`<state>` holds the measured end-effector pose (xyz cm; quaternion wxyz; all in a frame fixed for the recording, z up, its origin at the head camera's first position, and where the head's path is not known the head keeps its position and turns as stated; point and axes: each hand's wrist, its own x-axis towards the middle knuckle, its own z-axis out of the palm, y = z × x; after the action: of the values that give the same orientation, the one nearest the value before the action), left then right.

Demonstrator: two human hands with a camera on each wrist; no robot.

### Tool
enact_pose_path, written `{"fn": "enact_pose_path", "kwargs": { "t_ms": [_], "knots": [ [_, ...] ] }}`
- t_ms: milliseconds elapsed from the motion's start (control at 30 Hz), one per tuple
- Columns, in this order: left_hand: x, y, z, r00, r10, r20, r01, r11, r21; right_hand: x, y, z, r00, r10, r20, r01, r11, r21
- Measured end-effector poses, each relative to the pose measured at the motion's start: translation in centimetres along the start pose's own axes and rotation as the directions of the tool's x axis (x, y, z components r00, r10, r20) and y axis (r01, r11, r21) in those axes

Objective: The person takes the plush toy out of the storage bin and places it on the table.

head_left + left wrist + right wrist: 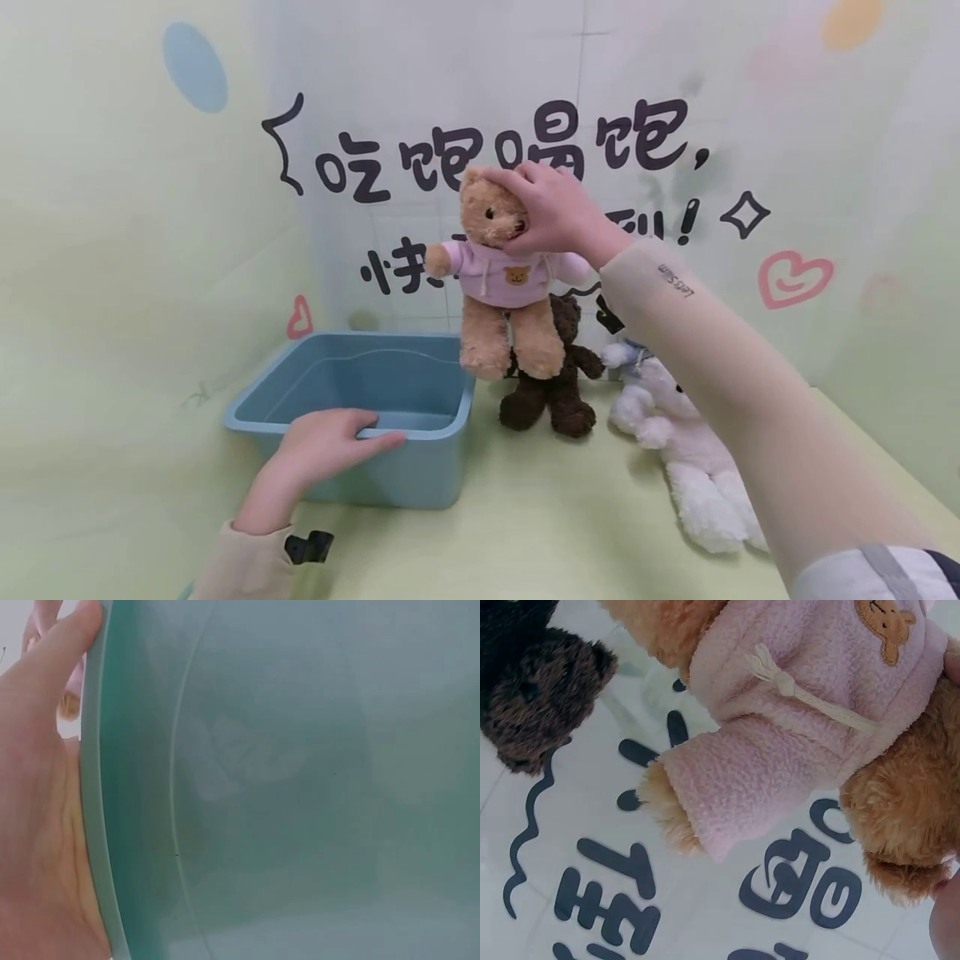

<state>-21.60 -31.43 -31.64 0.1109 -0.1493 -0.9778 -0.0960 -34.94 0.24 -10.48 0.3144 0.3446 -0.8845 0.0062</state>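
My right hand (pixel 558 204) grips a light brown teddy bear (pixel 487 329) by its head, holding it upright in the air. The bear wears a pink hoodie (pixel 780 742) with a small bear-face patch and pale drawstrings. Beside the bear, to the left and lower, stands a blue plastic bin (pixel 427 475). My left hand (pixel 322 446) holds the bin's front rim. In the left wrist view, that hand (pixel 37 787) lies along the rim (pixel 94 787), and the bin's smooth wall fills most of the picture.
A dark brown teddy bear (pixel 570 417) sits on the table behind the held bear. To the right lies a white plush toy (pixel 705 467), partly hidden by my right forearm. A printed backdrop (pixel 465 75) with black lettering stands behind the pale green tabletop (pixel 540 525).
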Motion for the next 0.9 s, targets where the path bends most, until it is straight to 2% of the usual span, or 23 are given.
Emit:
{"fn": "enact_pose_path", "kwargs": {
  "t_ms": [333,667,800,900],
  "knots": [
    [-0.1,0.0,-0.2,1.000,-0.007,0.016,0.007,1.000,-0.002,-2.8,2.1,-0.2,1.000,-0.001,0.000,0.001,1.000,-0.002],
    [0.2,0.2,0.1,0.999,-0.015,0.041,0.015,1.000,-0.008,-5.6,2.8,0.6,1.000,-0.024,0.020,0.024,1.000,-0.006],
    [0.1,0.1,0.2,1.000,-0.011,0.025,0.011,1.000,0.000,-6.9,2.5,1.0,0.998,-0.033,0.046,0.034,0.999,-0.010],
    [-0.3,0.0,0.3,1.000,0.003,-0.024,-0.003,1.000,0.013,-7.7,2.1,1.4,0.998,-0.042,0.048,0.043,0.999,-0.017]
  ]
}}
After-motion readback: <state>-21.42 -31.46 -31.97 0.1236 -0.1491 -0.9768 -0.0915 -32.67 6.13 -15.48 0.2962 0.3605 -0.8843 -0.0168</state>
